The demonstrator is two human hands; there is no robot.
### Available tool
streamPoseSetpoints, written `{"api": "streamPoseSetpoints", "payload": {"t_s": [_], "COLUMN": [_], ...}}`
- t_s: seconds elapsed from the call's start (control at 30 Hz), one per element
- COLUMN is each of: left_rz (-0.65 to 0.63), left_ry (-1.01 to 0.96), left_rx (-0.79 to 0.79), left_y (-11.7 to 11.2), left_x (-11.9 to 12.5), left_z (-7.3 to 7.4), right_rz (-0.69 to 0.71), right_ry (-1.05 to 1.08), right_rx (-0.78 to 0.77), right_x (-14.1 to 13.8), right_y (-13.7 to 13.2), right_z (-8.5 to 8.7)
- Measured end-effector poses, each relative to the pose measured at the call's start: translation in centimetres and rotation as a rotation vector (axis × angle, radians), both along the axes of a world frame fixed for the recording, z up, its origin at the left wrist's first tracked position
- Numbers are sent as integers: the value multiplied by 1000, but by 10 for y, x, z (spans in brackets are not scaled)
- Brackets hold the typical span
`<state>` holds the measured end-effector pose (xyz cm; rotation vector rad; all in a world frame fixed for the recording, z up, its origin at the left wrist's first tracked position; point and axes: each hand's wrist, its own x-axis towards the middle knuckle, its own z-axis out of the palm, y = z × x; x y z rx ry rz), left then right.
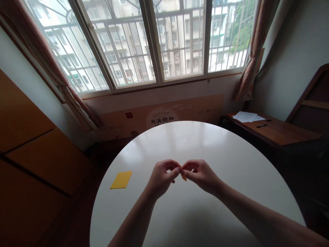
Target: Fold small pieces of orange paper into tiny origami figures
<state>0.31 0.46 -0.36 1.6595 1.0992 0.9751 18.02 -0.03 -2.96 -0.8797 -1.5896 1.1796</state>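
Where left hand (pixel 165 174) meets right hand (pixel 199 174), paper (pixel 184 178) sits.

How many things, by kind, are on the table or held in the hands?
Yellow square, flat on the table, counted as one though its sheets cannot be told: 1
Orange piece, pinched between the left hand and right hand, partly hidden: 1
Total: 2

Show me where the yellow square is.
In the head view, the yellow square lies on the left part of the white table, to the left of the left hand.
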Motion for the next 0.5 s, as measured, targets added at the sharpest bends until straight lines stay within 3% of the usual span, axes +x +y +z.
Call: {"api": "streamPoseSetpoints", "payload": {"t_s": [0.5], "left_rz": [126], "left_ry": [-109], "left_rx": [59], "left_y": [-6], "left_x": [9], "left_z": [-1], "right_rz": [-33], "right_ry": [20], "right_rx": [-19], "right_x": [-3], "right_y": [-4], "right_z": [3]}}
